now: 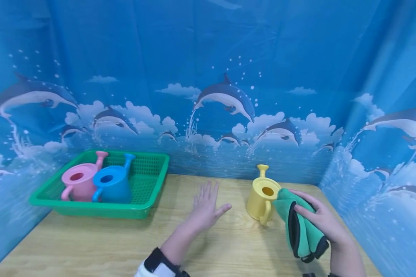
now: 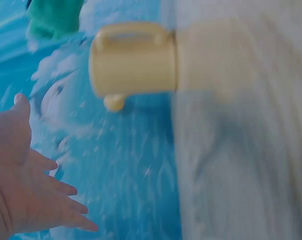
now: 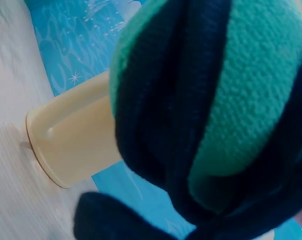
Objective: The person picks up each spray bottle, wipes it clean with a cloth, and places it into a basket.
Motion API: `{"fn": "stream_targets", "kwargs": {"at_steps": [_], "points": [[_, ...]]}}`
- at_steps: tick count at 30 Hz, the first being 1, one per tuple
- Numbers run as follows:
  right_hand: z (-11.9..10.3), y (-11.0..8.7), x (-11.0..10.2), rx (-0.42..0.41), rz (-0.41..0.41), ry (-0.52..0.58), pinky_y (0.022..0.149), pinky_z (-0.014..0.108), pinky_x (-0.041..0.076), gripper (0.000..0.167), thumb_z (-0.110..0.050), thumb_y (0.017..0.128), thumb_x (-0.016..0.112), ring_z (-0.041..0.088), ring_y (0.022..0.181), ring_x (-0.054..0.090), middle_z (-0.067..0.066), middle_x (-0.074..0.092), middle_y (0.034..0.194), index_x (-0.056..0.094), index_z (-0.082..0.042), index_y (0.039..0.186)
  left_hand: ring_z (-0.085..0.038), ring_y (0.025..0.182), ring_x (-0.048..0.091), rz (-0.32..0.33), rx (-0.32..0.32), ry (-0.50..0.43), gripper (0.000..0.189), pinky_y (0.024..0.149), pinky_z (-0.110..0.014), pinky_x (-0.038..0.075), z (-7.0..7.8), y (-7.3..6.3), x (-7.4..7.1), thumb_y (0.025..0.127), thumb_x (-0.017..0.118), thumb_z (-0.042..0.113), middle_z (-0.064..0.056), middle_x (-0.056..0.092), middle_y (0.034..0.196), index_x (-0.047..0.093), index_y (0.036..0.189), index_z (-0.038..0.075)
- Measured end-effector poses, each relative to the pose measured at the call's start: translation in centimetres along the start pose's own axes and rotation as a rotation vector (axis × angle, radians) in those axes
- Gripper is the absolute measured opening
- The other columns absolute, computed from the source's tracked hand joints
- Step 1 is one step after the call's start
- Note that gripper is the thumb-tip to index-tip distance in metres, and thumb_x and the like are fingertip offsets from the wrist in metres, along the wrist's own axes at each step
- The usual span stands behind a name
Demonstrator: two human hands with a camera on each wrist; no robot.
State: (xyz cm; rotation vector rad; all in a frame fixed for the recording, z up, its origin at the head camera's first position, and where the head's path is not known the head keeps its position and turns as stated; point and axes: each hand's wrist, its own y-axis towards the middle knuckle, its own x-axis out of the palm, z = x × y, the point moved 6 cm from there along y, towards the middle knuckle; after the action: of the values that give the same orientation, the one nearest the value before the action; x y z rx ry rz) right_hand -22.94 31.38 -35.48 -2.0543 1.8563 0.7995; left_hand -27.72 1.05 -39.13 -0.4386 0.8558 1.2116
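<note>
My right hand grips a bunched green cloth with black edging, held just right of a yellow watering can. In the right wrist view the cloth fills most of the picture and overlaps the can. The can stands upright on the table, spout toward the back and handle toward me. My left hand is spread, palm down over the table to the left of the can, holding nothing. From the left wrist, its fingers stand apart from the can.
At the left a green basket holds a pink watering can and a blue watering can. A wooden table lies under everything. Blue dolphin-print curtains enclose the back and sides.
</note>
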Motion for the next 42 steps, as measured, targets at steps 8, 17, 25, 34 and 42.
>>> {"fn": "stream_targets", "kwargs": {"at_steps": [8,17,25,34,42], "points": [[0.2,0.0,0.1,0.004,-0.009,0.017,0.083,0.023,0.05,0.049,-0.024,0.101,0.051,-0.011,0.106,0.053,-0.033,0.045,0.123,0.04,-0.007,0.146,-0.035,0.149,0.007,-0.116,0.085,-0.004,0.087,0.116,-0.06,0.01,2.0,0.6,4.4,0.092,0.044,0.062,-0.018,0.006,0.16,0.014,0.155,0.011],[0.2,0.0,-0.7,0.003,0.021,-0.025,0.08,0.025,0.052,0.051,-0.027,0.101,0.052,-0.008,0.102,0.057,-0.033,0.046,0.121,0.04,-0.006,0.145,-0.036,0.145,0.025,-0.188,0.108,-0.078,0.08,0.114,-0.055,0.026,4.2,0.9,7.8,0.092,0.048,0.059,-0.014,0.018,0.16,0.021,0.154,0.014],[0.3,0.0,-0.9,-0.028,0.044,-0.031,0.082,0.022,0.05,0.049,-0.025,0.101,0.051,-0.01,0.103,0.055,-0.034,0.047,0.121,0.04,-0.005,0.145,-0.031,0.137,0.039,-0.235,0.068,-0.16,0.075,0.109,-0.049,0.038,5.2,1.4,9.1,0.091,0.051,0.059,-0.013,0.035,0.152,0.035,0.147,0.013],[0.3,-0.1,-1.0,0.028,0.051,-0.038,0.078,0.027,0.053,0.054,-0.031,0.1,0.053,-0.004,0.098,0.061,-0.033,0.047,0.118,0.039,-0.006,0.146,-0.028,0.129,0.049,-0.26,0.052,-0.259,0.064,0.105,-0.041,0.043,6.5,2.7,10.7,0.093,0.057,0.049,-0.015,0.046,0.142,0.043,0.14,0.007],[0.3,-0.1,-1.0,0.018,0.042,-0.044,0.079,0.026,0.053,0.052,-0.029,0.1,0.052,-0.005,0.099,0.059,-0.033,0.047,0.119,0.039,-0.005,0.146,-0.02,0.115,0.058,-0.282,0.056,-0.35,0.045,0.098,-0.037,0.048,7.3,4.0,11.4,0.095,0.058,0.038,-0.011,0.06,0.123,0.053,0.126,0.005]]}}
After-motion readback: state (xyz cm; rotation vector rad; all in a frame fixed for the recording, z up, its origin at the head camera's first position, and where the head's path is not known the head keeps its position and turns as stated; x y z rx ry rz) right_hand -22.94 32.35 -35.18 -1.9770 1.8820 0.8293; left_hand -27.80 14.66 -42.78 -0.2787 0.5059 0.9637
